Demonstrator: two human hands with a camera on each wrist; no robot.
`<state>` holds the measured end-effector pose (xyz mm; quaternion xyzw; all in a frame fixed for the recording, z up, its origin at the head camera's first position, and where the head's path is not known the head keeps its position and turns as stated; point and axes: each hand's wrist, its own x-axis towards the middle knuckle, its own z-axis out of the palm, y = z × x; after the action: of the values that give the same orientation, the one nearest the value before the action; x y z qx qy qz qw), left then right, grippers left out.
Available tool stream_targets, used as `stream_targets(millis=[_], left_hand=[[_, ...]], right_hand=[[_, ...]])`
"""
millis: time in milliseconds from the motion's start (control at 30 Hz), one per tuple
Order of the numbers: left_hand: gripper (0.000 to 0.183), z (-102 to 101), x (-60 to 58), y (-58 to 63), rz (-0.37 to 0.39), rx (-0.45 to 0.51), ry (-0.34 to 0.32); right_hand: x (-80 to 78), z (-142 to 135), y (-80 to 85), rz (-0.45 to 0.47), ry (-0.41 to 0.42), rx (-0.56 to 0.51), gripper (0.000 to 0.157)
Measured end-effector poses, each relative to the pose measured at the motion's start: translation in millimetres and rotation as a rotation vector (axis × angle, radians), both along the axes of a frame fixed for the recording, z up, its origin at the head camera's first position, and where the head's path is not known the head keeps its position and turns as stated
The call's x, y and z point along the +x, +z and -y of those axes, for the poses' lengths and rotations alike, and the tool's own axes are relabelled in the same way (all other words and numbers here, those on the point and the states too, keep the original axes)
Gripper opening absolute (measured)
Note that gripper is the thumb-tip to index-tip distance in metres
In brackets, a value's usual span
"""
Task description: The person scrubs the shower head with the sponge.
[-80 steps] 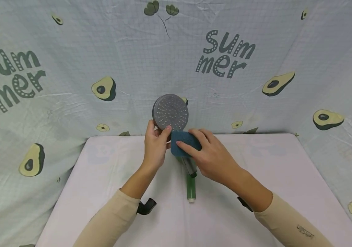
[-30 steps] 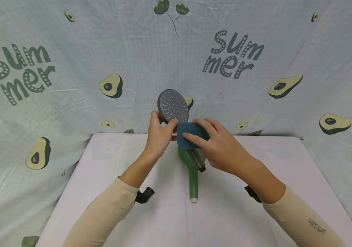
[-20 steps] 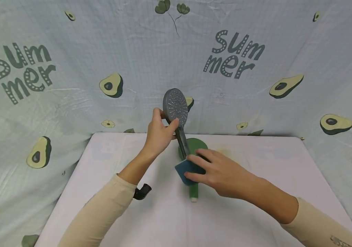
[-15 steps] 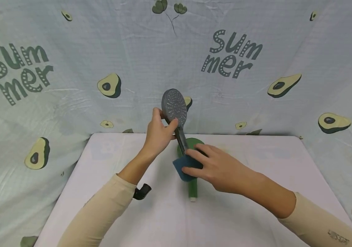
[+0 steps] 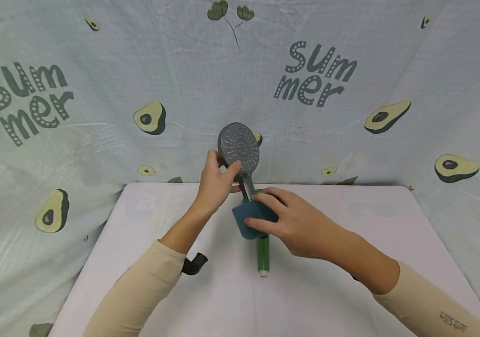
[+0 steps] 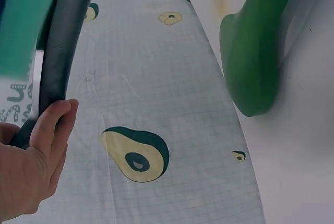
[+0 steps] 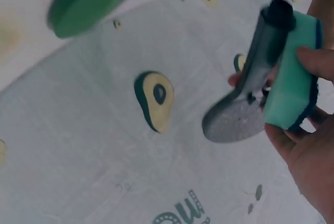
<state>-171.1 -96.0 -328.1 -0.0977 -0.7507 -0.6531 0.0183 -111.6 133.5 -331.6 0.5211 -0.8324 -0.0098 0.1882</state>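
Observation:
A grey handheld shower head (image 5: 238,149) is held up above the table, its nozzle face towards the head camera. My left hand (image 5: 214,187) grips it at the neck, thumb on the front edge of the head. My right hand (image 5: 292,222) pinches a sponge (image 5: 250,222), blue on one side and teal on the other, against the shower head's handle. In the right wrist view the teal foam of the sponge (image 7: 292,80) lies along the handle (image 7: 266,46). The lower handle is hidden behind the sponge in the head view.
Behind the hands, a green, long-handled object (image 5: 263,256) lies on the white table (image 5: 223,304). A black curved piece (image 5: 195,263) shows beside my left forearm, partly covered by it. A patterned cloth (image 5: 307,140) hangs behind the table.
The sponge has moved from the shower head's neck down along its handle, then slightly back up. The head turned partly sideways and now faces the camera more. Both hands keep their holds.

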Motion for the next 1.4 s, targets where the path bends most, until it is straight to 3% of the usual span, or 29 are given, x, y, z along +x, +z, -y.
stream_targets(millis=[67, 200, 267, 400, 567, 667, 800, 1033, 1133, 1233, 1400], left_hand=[[0.037, 1, 0.1, -1.6, 0.027, 0.056, -0.004], [0.038, 0, 1.6, -4.6, 0.053, 0.139, -0.001], [0.038, -2, 2.4, -5.5, 0.07, 0.179, 0.009], [0.038, -3, 4.5, -5.6, 0.102, 0.255, 0.029], [0.036, -9, 9.3, -5.8, 0.138, 0.337, 0.003], [0.035, -14, 11.6, -7.2, 0.151, 0.421, -0.021], [0.035, -18, 12.7, -10.4, 0.141, 0.572, -0.029], [0.037, -17, 13.0, -12.4, 0.103, 0.708, 0.0], [0.039, -12, 11.9, -10.8, 0.053, 0.712, 0.003], [0.04, -6, 9.6, -8.1, 0.022, 0.712, 0.019], [0.041, 0, 5.0, -5.9, 0.067, 0.687, 0.113]], right_hand=[[9.6, -6, -9.2, 0.048, 0.035, -0.035, 0.067], [18.4, -16, -30.2, 0.125, 0.068, -0.185, 0.042], [18.2, -18, -37.7, 0.156, 0.056, -0.258, 0.038], [10.2, -14, -42.3, 0.215, -0.045, -0.35, 0.043], [-16.2, -5, -43.0, 0.248, -0.164, -0.509, 0.062], [-27.7, -1, -40.7, 0.238, -0.203, -0.616, 0.066], [-30.3, 4, -30.6, 0.287, -0.222, -0.694, 0.065], [-17.9, -5, -14.5, 0.59, -0.139, -0.624, 0.065], [-7.6, -15, -17.6, 0.634, -0.093, -0.56, 0.066], [5.3, -27, -25.9, 0.58, -0.061, -0.48, 0.059], [19.4, -43, -36.5, 0.332, -0.033, -0.374, 0.043]])
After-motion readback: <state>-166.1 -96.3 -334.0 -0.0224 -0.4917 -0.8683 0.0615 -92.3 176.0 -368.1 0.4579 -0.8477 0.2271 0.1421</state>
